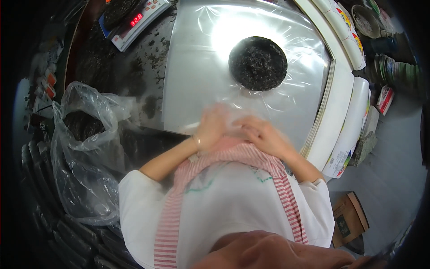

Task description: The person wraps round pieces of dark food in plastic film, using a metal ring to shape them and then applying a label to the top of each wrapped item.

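Note:
My left hand (214, 127) and my right hand (265, 136) are close together in front of the red-and-white striped apron (233, 152), over the near edge of the plastic sheets. Motion smears the left hand's fingers, so what they do is unclear. The right hand's fingers point left and are loosely bent, with nothing visible in them. Beyond both hands, a round, flat, dark cake of rough material (258, 63) lies on a stack of clear plastic sheets (192, 89). Neither hand touches it.
A digital scale (139, 22) with a lit red display carries another dark round mass (120, 12) at the far left. An open clear bag (85, 179) with dark material stands at the left. White rolls (351, 130) line the right side, and a brown paper bag (351, 217) is lower right.

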The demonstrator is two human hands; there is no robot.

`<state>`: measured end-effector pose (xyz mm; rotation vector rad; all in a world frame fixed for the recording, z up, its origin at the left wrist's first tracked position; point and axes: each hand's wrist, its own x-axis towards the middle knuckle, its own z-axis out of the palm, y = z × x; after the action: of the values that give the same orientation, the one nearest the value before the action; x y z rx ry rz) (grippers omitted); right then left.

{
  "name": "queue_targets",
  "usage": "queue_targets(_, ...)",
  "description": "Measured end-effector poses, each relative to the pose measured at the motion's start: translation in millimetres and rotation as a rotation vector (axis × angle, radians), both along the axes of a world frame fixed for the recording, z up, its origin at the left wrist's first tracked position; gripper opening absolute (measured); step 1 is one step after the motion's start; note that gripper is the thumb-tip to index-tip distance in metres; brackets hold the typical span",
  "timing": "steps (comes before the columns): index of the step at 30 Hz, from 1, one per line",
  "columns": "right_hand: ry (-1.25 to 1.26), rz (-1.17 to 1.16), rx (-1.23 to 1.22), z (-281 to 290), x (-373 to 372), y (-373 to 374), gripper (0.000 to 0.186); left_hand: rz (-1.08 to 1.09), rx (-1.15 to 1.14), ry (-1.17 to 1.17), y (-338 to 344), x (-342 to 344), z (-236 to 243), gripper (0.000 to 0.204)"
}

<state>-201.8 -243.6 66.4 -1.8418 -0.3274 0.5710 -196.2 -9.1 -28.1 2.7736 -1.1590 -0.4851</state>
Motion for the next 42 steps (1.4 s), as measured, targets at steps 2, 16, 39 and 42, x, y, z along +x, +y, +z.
queue_targets(2, 0.03, 0.031, 0.002, -19, -28, 8, 0.028, 0.461, -0.164, -0.026, 6, 30, -30, 0.082)
queue_targets(16, -0.773, -0.775, -0.839, -71, 48, -43, 0.098, 0.228, -0.305, -0.047, -112, 145, 32, 0.015)
queue_targets(39, 0.132, -0.692, 0.372, -72, 146, -102, 0.055, -0.197, -0.187, 0.056, -123, 191, 33, 0.034)
queue_targets(42, -0.017, -0.615, 0.154, -81, 153, -77, 0.041, -0.022, -0.423, 0.144, -115, 194, 20, 0.023)
